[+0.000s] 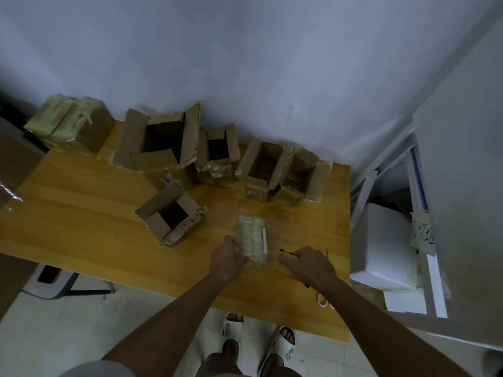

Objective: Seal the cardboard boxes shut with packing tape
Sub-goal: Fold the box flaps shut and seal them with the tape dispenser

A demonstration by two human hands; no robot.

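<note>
On yellow-brown wooden table (81, 213), near front edge: small box wrapped in clear yellowish packing tape (253, 240). Left hand (228, 261) grips its near-left corner, fingers curled round it. Right hand (307, 263) just right of box, fingers curled over flat yellow object (283, 268); what it is, cannot tell. Farther back: five open brown cardboard boxes (163, 142), flaps up, along pale wall (245, 50). Taped-over cardboard box (70, 123) at far-left corner. Orange scissor handles (324, 300) near right forearm.
</note>
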